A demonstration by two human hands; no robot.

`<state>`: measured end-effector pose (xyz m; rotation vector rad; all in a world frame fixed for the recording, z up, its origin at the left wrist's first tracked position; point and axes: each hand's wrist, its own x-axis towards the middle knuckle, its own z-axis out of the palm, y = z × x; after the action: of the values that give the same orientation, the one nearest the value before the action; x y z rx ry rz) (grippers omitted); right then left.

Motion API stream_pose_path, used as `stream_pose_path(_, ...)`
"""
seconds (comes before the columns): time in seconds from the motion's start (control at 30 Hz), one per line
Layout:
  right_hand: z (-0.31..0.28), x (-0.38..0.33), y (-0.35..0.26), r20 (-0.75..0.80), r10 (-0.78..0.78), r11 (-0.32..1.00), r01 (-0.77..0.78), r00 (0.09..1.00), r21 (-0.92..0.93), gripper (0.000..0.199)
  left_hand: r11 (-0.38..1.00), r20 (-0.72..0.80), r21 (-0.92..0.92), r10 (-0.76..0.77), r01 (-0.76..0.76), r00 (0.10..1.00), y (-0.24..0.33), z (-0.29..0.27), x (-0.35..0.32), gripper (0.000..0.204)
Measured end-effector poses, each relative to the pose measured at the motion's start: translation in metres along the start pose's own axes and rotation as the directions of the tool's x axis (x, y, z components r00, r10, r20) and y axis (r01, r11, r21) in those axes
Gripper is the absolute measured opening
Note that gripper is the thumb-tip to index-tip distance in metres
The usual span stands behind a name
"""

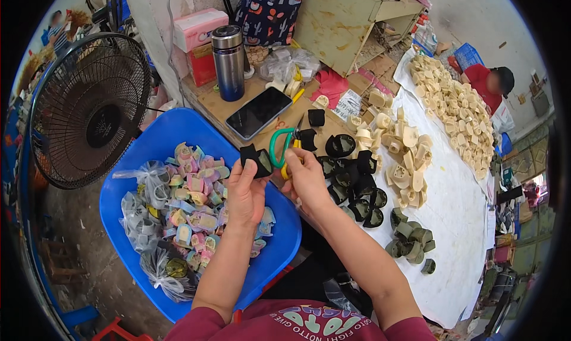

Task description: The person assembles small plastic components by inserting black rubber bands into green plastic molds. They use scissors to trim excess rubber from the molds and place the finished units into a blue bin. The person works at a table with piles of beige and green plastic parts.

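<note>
Brown desk [208, 105] beside wall, round fan [89, 100] past its left end. Your left hand [245, 201]: fingers pinching black piece [263, 163] just above desk's near edge, by blue tub [184, 125]. Right hand [310, 183]: fingers curled on scissors [273, 146], exact hold partly hidden. Best keep left fingertips clear of blades, piece steady. Phone [260, 113] and flask [229, 67] crowd near edge; loose black pieces [364, 186] close to your right wrist.
</note>
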<state>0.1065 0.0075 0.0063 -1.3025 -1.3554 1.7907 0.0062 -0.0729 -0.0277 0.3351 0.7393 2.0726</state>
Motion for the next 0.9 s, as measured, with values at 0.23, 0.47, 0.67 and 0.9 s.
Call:
stream_pose_path(0.23,-0.018,0.009,-0.015,0.143,0.118,0.944,-0.155,0.983,0.29,0.02,0.993,0.216,0.003,-0.112,0.114,0.97,0.004,0.014,0.002,0.026)
stream_pose_path(0.47,-0.041,-0.011,-0.021,0.322,0.084,0.921,-0.197,0.943,0.337,0.021,0.953,0.061,0.134,-0.28,0.271,0.958,0.018,-0.001,-0.017,0.018)
stream_pose_path(0.67,-0.078,-0.06,-0.023,0.351,-0.039,0.99,-0.012,0.936,0.142,0.039,0.855,-0.061,0.31,-0.419,0.416,0.906,0.025,-0.003,-0.049,0.019)
stream_pose_path(0.9,-0.138,-0.163,-0.016,0.394,0.085,0.952,0.042,0.915,-0.303,0.052,0.766,-0.025,0.4,-0.539,0.503,0.842,0.024,0.009,-0.089,0.026)
